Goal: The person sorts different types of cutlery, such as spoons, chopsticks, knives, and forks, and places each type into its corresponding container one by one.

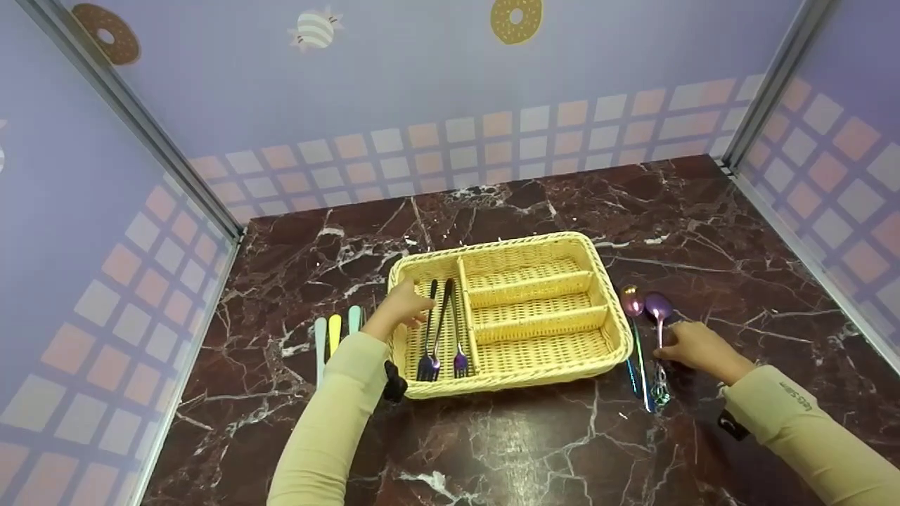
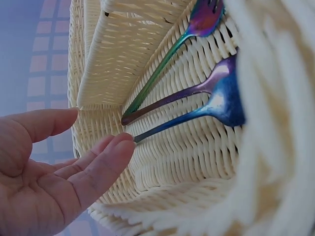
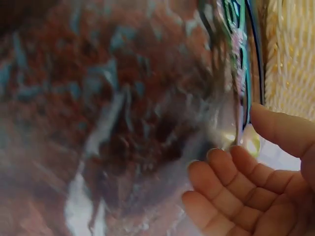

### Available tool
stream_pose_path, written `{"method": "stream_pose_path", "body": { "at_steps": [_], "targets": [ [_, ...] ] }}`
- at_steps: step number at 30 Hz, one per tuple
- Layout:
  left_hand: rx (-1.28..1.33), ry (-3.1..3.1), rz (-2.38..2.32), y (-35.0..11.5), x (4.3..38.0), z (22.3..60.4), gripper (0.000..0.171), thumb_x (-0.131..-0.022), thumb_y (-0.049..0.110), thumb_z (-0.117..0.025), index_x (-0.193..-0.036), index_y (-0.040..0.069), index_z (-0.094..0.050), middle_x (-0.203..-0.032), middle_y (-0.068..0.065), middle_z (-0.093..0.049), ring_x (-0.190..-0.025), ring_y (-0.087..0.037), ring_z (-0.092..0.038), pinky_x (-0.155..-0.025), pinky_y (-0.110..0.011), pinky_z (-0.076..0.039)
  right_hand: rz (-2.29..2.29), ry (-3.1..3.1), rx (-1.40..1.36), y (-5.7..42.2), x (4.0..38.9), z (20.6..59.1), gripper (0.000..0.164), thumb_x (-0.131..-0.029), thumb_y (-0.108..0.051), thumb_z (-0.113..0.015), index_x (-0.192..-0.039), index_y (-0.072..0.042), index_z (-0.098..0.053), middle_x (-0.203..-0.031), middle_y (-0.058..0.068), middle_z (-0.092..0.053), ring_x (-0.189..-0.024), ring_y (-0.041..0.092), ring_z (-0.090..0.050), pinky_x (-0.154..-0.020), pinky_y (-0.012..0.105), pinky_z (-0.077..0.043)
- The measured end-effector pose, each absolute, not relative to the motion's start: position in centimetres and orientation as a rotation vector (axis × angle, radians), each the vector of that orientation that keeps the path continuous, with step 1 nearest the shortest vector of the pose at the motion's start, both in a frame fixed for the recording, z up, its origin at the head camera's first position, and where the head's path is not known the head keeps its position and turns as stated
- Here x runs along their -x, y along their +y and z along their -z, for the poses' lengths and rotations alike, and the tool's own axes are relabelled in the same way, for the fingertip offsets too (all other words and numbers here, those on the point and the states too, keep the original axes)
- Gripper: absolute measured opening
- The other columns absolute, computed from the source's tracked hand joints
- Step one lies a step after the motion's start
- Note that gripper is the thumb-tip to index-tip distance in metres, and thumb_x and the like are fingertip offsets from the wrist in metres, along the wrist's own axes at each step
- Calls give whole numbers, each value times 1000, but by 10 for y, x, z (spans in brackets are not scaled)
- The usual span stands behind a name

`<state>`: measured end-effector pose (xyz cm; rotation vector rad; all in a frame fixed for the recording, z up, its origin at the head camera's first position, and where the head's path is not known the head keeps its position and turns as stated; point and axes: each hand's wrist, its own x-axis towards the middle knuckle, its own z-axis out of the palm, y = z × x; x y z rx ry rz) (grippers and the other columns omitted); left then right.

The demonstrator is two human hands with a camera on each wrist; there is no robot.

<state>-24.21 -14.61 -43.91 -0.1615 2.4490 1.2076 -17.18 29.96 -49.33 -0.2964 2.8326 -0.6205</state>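
My left hand [image 1: 406, 306] reaches over the left compartment of a yellow wicker basket [image 1: 545, 383]. Its fingers are extended, thumb apart, fingertips right at the handle end of a blue fork [image 2: 182, 120]. A purple fork [image 2: 197, 88] and a rainbow-coloured fork [image 2: 165, 64] lie beside it in that compartment. Right of the basket, my right hand [image 1: 703, 349] is at the handle of a purple spoon [image 1: 659, 306] on the table. In the right wrist view a gap shows between thumb and index finger, with the shiny handle [image 3: 239, 110] there; the other fingers are loosely bent.
Another spoon [image 1: 632, 301], pinkish gold, and slim iridescent handles [image 1: 640, 365] lie between basket and right hand. Left of the basket are a pale green handle [image 1: 320, 348], a yellow one [image 1: 335, 330] and a mint one [image 1: 354, 320]. Patterned panels [image 1: 422, 84] enclose the dark marbled table [image 1: 506, 443].
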Motion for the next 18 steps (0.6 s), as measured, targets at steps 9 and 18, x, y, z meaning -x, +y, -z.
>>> {"method": "stream_pose_path", "body": {
  "at_steps": [9, 18],
  "targets": [
    [149, 2424, -1246, -154, 240, 442, 67, -87, 9, -57, -143, 0, -21, -128, -29, -45, -85, -34, -64, -55, -27, -53, 752, 2589, 54, 296, 163, 494, 32, -81, -24, -66, -60, -1, -59, -50, 4, -57, -43, 12, -54, -42, 27, -48],
    [119, 2428, -1247, -158, 239, 442, 65, -87, 10, -56, -142, -2, -22, -126, -29, -48, -87, -35, -65, -55, -25, -53, 965, 2358, -113, 295, 164, 496, 23, -84, -17, -61, -71, 1, -57, -58, 4, -59, -47, 11, -55, -45, 25, -49]
  ]
}}
